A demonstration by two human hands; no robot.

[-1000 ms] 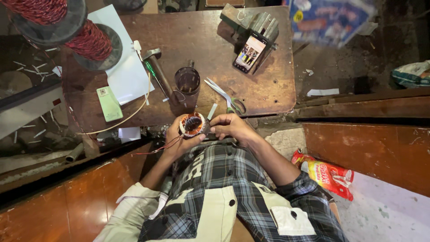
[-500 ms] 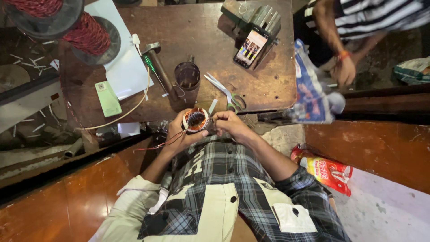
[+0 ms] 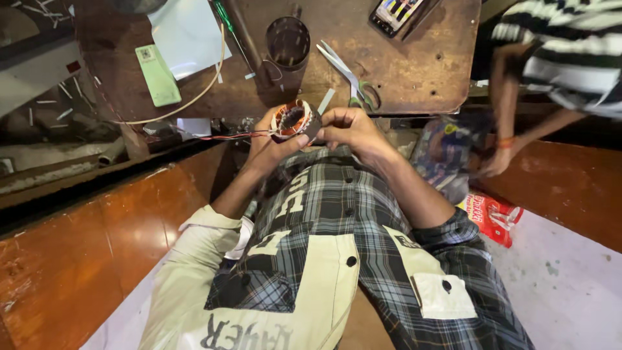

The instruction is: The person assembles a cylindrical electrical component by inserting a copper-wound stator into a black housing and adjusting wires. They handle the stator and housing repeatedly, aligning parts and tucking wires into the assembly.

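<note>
- Our left hand [image 3: 269, 144] curls its fingers around a small round motor coil [image 3: 291, 120], thumb pressed to its underside, gripping it firmly.
- Our right hand [image 3: 346, 126] pinches the coil's right edge with bent fingertips, so both hands grasp the same piece.
- We hold the coil just in front of our chest, near the close edge of the wooden workbench [image 3: 414, 71], its copper windings and dark centre hole facing up.
- Thin red wires [image 3: 223, 137] trail left from the coil.
- On the bench just beyond our hands lie scissors [image 3: 350, 78] with green handles, a dark metal cup [image 3: 288, 42], a green card [image 3: 157, 74] and a white sheet [image 3: 188, 32].
- A phone [image 3: 395, 13] lies farther back.
- To our right, another person in a striped shirt [image 3: 564, 52] reaches a hand [image 3: 495, 162] down beside a red packet [image 3: 495, 214].
</note>
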